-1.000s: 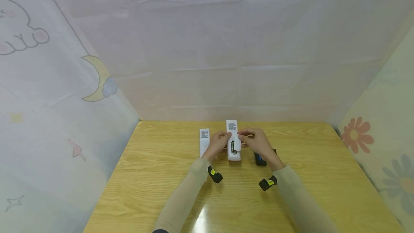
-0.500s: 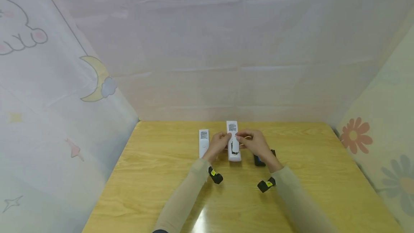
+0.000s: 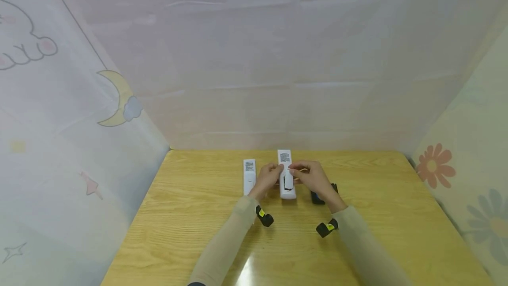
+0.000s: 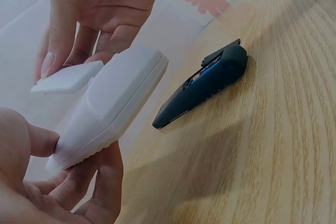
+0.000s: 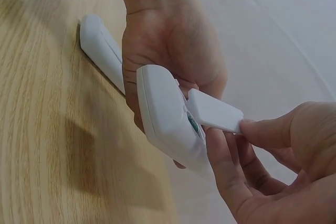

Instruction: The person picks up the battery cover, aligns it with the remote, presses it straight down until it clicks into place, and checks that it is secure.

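My left hand (image 3: 268, 176) grips a white remote control (image 3: 284, 157) by its side, its back turned up and held above the table. In the left wrist view the thumb lies on one side of the remote and the fingers curl beneath. My right hand (image 3: 313, 175) pinches a white battery cover (image 5: 218, 111) between thumb and fingers. The cover tilts over the open battery compartment, one end close to the remote's back. A green battery (image 5: 192, 123) shows in the gap in the right wrist view.
A second white remote (image 3: 249, 175) lies back up on the wooden table (image 3: 190, 215), left of my left hand. A black remote (image 4: 205, 82) with its compartment open lies to the right, partly behind my right wrist. Patterned cloth walls (image 3: 238, 114) enclose the table.
My right hand has brought the battery cover leftward from the remote's right edge to over its battery compartment, hiding most of the battery from the head view. My left hand stays nearly still.
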{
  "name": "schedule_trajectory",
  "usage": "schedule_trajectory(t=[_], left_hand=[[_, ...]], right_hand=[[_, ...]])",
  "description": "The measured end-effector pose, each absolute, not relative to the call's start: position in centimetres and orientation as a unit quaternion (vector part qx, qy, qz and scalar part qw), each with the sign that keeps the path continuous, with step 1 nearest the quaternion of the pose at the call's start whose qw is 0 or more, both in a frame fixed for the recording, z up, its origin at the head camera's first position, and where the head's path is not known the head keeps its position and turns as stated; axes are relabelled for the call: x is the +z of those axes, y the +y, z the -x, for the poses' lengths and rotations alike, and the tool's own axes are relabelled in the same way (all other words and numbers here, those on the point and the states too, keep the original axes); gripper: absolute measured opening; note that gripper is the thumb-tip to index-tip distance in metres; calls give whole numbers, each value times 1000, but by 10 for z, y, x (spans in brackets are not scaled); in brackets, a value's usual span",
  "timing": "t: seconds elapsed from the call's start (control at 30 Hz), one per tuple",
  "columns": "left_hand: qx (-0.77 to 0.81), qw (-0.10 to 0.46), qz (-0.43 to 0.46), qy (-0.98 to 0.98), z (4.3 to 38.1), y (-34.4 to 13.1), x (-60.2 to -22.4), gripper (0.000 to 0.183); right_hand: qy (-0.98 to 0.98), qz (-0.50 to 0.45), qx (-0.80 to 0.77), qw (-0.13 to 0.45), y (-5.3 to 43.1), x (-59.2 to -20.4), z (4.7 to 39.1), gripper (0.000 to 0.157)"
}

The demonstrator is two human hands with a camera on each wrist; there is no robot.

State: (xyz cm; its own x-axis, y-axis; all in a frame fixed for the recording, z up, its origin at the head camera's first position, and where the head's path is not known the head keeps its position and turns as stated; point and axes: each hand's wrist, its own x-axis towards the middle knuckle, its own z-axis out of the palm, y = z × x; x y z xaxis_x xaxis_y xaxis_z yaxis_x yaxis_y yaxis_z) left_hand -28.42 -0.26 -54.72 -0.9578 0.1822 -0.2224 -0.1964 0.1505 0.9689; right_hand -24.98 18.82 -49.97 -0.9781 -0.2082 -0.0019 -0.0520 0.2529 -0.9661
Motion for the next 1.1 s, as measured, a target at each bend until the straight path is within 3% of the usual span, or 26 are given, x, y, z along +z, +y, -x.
schedule_trajectory(t=[0.8,1.1], left_hand=[[650,140,5,747,286,-2,-546,50],[647,140,8,750,284,-5,-546,44]], right_hand=[[800,76,-591,70,185,-504,249,26],[801,68,-590,76,183,-506,249,24]])
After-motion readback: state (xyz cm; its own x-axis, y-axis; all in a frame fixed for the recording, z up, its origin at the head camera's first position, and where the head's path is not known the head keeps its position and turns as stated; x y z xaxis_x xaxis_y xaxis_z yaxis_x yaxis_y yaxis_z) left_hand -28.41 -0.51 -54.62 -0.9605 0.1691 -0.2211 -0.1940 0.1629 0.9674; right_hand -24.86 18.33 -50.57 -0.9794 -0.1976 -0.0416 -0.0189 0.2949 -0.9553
